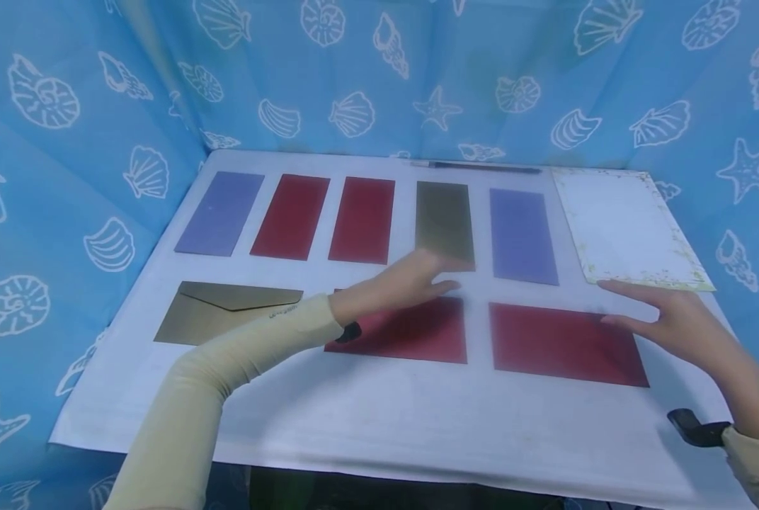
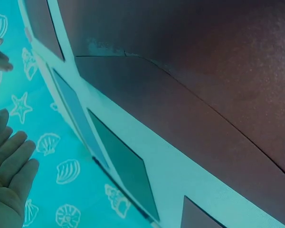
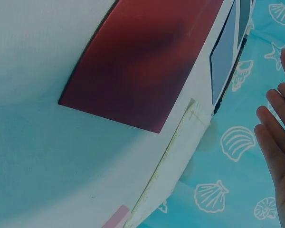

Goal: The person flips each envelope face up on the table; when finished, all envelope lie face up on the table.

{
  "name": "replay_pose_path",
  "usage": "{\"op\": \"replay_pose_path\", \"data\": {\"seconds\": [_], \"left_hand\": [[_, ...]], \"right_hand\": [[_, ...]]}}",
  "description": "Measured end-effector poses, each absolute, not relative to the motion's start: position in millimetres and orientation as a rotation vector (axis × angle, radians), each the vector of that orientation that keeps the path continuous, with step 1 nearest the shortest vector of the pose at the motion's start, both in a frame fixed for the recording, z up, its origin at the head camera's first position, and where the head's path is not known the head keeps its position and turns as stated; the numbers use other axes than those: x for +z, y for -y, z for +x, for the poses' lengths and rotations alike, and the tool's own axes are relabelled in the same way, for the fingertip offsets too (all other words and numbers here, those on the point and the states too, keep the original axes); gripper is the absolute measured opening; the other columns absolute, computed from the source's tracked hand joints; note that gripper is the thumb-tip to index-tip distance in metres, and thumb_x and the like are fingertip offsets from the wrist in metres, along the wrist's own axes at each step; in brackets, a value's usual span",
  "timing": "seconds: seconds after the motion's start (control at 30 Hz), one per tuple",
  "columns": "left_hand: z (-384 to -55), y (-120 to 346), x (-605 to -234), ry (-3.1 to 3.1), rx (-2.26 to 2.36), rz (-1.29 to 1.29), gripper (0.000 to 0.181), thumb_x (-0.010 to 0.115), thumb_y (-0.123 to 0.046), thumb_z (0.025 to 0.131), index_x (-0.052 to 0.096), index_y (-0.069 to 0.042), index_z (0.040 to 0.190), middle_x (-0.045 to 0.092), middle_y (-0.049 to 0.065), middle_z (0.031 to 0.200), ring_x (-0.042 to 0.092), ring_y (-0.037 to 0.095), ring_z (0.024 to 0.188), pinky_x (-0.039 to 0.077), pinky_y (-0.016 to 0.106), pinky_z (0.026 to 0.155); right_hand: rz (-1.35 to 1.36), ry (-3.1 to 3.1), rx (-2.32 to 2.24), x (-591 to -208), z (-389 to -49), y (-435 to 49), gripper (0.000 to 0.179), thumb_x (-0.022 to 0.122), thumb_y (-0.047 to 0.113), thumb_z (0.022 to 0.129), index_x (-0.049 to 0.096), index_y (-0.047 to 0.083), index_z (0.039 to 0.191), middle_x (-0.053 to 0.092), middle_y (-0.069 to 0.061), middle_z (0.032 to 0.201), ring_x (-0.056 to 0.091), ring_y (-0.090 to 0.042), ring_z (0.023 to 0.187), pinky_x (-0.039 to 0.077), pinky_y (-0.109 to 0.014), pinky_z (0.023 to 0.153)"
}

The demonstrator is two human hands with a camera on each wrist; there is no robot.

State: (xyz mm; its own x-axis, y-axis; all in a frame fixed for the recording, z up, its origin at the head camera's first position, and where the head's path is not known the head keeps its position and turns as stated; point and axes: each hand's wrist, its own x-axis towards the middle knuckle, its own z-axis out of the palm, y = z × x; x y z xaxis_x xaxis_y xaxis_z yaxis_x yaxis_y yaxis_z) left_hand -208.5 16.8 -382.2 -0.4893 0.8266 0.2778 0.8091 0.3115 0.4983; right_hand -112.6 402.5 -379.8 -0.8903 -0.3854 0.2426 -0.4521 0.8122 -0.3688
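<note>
My left hand (image 1: 401, 283) hovers with extended fingers over the far edge of a red envelope (image 1: 411, 336) in the middle of the front row. Its fingertips overlap the lower end of an olive-gold envelope (image 1: 444, 216) in the head view. In the left wrist view, the red envelope's flap line (image 2: 204, 104) shows up close. To the right, my right hand (image 1: 682, 322) reaches in with thumb and fingers apart, holding nothing. It is nearest another red envelope (image 1: 564, 343) and the bottom edge of white paper with a floral border (image 1: 631, 227).
Across the back row lie a purple envelope (image 1: 220, 212), red envelopes (image 1: 290, 216) and another purple envelope (image 1: 524, 237). A slim dark pen (image 1: 484, 167) lies along the table's back edge. A gold envelope (image 1: 207, 319) sits front left. Shell-printed blue cloth (image 1: 354, 71) surrounds the white table (image 1: 354, 418).
</note>
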Motion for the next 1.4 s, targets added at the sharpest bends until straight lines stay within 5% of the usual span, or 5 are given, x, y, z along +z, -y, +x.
{"op": "replay_pose_path", "data": {"seconds": [0.1, 0.33, 0.57, 0.9, 1.4], "left_hand": [[-208, -16, -382, -2.518, 0.928, 1.567, 0.044, 0.068, -0.012, 0.090, 0.059, -0.010, 0.133, 0.062, 0.003, 0.125, 0.053, 0.014, 0.122, 0.041, 0.021, 0.099], [-209, -17, -386, -2.512, 0.929, 1.541, 0.047, 0.071, -0.013, 0.088, 0.058, -0.009, 0.134, 0.062, 0.006, 0.125, 0.054, 0.015, 0.121, 0.041, 0.019, 0.098], [-211, -19, -389, -2.523, 0.909, 1.546, 0.046, 0.071, -0.015, 0.088, 0.059, -0.010, 0.133, 0.064, 0.004, 0.124, 0.056, 0.014, 0.119, 0.042, 0.020, 0.098], [-218, -25, -396, -2.536, 0.896, 1.513, 0.050, 0.074, -0.018, 0.086, 0.059, -0.011, 0.133, 0.062, 0.003, 0.125, 0.053, 0.014, 0.121, 0.043, 0.020, 0.096], [-220, -36, -401, -2.508, 0.870, 1.499, 0.047, 0.072, -0.019, 0.088, 0.060, -0.009, 0.132, 0.066, 0.005, 0.123, 0.061, 0.013, 0.113, 0.044, 0.018, 0.095]], "right_hand": [[0.676, 2.832, 0.647, -381, -113, -402, 0.085, 0.088, 0.000, 0.062, 0.056, 0.021, 0.138, 0.036, -0.009, 0.151, 0.021, -0.027, 0.143, 0.028, -0.066, 0.102], [0.735, 2.791, 0.602, -380, -115, -399, 0.085, 0.089, 0.001, 0.060, 0.057, 0.021, 0.136, 0.040, -0.007, 0.148, 0.023, -0.014, 0.141, 0.017, -0.004, 0.098], [0.624, 2.885, 0.568, -376, -117, -391, 0.067, 0.086, 0.007, 0.069, 0.062, 0.015, 0.131, 0.055, -0.015, 0.132, 0.048, -0.035, 0.120, 0.021, 0.004, 0.085], [0.545, 2.978, 0.560, -371, -127, -379, 0.061, 0.082, 0.015, 0.078, 0.059, 0.013, 0.134, 0.060, -0.016, 0.128, 0.057, -0.035, 0.112, 0.054, -0.037, 0.080], [0.535, 2.981, 0.673, -372, -142, -370, 0.059, 0.080, 0.015, 0.079, 0.059, 0.013, 0.134, 0.058, -0.018, 0.130, 0.053, -0.036, 0.116, 0.046, -0.059, 0.087]]}}
